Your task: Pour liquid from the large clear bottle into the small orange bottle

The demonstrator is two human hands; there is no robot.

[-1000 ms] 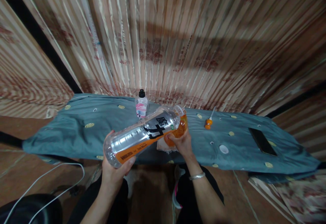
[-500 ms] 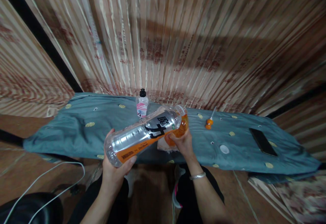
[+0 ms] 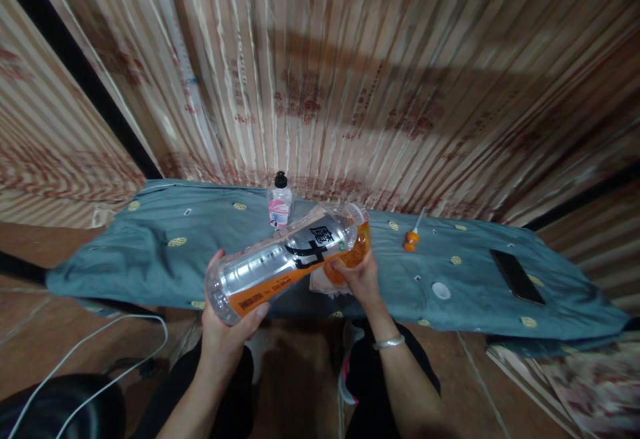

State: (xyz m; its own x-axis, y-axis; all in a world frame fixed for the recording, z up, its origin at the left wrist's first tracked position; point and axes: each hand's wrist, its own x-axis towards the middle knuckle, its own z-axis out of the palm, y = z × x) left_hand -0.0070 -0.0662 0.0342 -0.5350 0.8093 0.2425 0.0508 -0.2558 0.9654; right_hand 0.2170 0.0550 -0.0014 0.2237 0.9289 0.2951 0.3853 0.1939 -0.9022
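— Since the big clear bottle is tipped almost flat, why do you grip it by the bottom?

— Because the base is where I get leverage. My left hand wraps the bottom end, fingers and thumb closed round it, so I can raise or lower that end and set the angle. The mouth points away from me, up and to the right, over the orange container.

— And your other hand?

— My right hand is closed around the orange container from below, holding it just under the bottle's neck so the two meet. It sits over the near edge of the table under the blue-green cloth, with a pale crumpled rag or tissue beneath it; I judge that is there for drips.

— Is anything coming out of the bottle?

— I cannot tell; the bottle looks mostly clear and I see no stream at the neck, which the container hides.

— What else is on the cloth?

— A small bottle with a black cap stands upright behind my hands, near the curtain. To the right lie a small orange-handled tool, a white round lid and, well apart, a dark phone. They lie away from where I hold the two vessels.
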